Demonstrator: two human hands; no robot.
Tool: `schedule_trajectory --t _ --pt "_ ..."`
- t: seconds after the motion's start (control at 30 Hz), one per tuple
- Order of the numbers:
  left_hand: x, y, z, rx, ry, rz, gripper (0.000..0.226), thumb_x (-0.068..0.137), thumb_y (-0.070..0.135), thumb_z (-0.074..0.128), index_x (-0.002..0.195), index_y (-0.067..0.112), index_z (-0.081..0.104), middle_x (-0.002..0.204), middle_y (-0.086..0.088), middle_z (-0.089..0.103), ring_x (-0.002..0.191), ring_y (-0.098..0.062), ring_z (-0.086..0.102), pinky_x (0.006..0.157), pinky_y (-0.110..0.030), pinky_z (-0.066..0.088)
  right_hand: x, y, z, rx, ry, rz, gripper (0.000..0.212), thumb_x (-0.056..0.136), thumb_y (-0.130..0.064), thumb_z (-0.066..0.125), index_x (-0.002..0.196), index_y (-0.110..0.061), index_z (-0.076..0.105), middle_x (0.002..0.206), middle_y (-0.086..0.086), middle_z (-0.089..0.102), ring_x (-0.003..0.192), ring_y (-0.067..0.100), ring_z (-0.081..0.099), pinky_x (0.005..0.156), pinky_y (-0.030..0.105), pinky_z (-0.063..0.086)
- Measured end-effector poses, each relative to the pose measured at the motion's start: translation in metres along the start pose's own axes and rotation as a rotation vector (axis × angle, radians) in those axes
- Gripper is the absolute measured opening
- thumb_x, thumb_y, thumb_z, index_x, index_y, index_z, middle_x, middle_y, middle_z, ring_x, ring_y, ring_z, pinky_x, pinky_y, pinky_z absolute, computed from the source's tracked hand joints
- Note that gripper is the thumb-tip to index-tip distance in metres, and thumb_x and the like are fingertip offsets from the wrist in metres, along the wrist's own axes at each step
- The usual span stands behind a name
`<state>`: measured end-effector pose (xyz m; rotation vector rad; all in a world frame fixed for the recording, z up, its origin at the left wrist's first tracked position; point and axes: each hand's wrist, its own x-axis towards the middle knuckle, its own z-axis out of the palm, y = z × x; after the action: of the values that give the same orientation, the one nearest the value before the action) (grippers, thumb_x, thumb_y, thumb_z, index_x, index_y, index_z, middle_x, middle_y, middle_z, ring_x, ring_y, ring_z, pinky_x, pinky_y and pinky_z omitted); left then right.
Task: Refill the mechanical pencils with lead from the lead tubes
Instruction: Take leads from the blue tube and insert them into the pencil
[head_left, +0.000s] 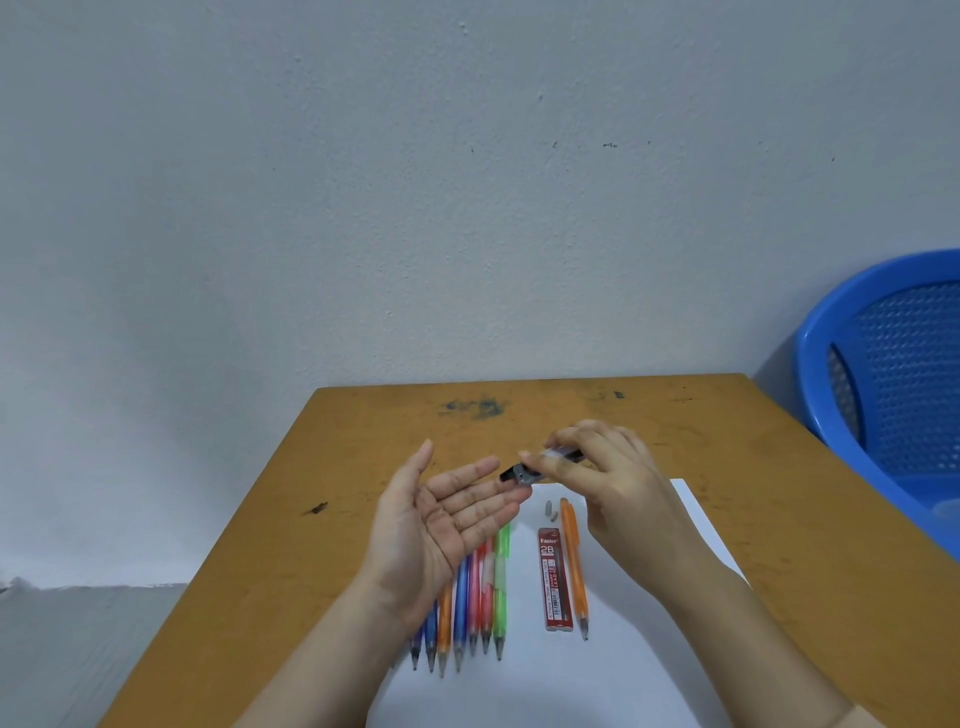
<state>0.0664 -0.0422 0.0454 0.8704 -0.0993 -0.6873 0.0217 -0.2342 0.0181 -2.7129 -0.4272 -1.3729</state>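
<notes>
A white paper sheet (524, 691) lies on the scuffed wooden table (363, 441).

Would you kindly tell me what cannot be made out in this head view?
All in the head view:
Any lead on the palm of the left hand: too thin to tell.
The held lead tube in the right hand: blurred, partly covered by fingers, fill level unclear.
The row of pencils: top ends hidden by the left hand.
The blue plastic item: cut off by the right edge.
</notes>
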Motion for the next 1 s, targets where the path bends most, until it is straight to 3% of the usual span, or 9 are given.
schedule_trajectory --t 0.13,0.37,0.67,0.87,1.0 --pt "0.0 -0.001 0.001 0.076 0.022 0.055 0.051 0.085 0.037 0.05 0.114 -0.004 0.059 0.107 -0.027 0.067 0.099 -0.036 0.067 0.081 -0.036 0.057 0.001 0.0 0.0 0.035 -0.02 0.045 0.047 0.083 -0.008 0.038 0.118 -0.017 0.066 0.101 0.004 0.066 0.103 0.016 0.051 0.079 0.038 0.048" --pt "-0.004 -0.008 0.002 0.617 0.117 0.414 0.016 0.083 0.009 0.065 0.097 0.004 0.068 0.084 -0.006 0.075 0.081 -0.018 0.072 0.066 -0.02 0.056 0.0 0.0 -0.002 0.105 -0.015 0.115 0.049 0.082 -0.008 0.036 0.121 -0.019 0.063 0.101 0.003 0.065 0.103 0.015 0.051 0.079 0.039 0.047" --pt "-0.004 -0.01 0.0 0.816 0.154 0.501 0.015 0.076 0.008 0.075 0.087 0.019 0.073 0.081 0.008 0.073 0.077 -0.007 0.07 0.06 -0.015 0.052 0.0 -0.001 -0.001 0.14 -0.042 0.142 0.046 0.083 -0.01 0.037 0.119 -0.019 0.065 0.103 0.001 0.065 0.104 0.014 0.052 0.08 0.039 0.048" --pt "-0.003 -0.012 -0.003 0.943 0.185 0.551 0.014 0.078 0.018 0.074 0.085 0.029 0.072 0.083 0.014 0.072 0.077 -0.007 0.069 0.067 -0.029 0.058 0.0 -0.002 -0.003 0.163 -0.054 0.14 0.042 0.085 -0.014 0.038 0.116 -0.017 0.067 0.103 0.001 0.066 0.104 0.013 0.052 0.079 0.038 0.048" --pt "-0.002 -0.012 -0.005 1.004 0.197 0.598 0.017 0.079 0.018 0.073 0.081 0.035 0.071 0.081 0.016 0.071 0.079 -0.005 0.068 0.07 -0.03 0.058 0.001 -0.003 -0.003 0.162 -0.06 0.141 0.041 0.086 -0.018 0.039 0.115 -0.017 0.068 0.103 0.001 0.066 0.104 0.013 0.052 0.079 0.037 0.047"
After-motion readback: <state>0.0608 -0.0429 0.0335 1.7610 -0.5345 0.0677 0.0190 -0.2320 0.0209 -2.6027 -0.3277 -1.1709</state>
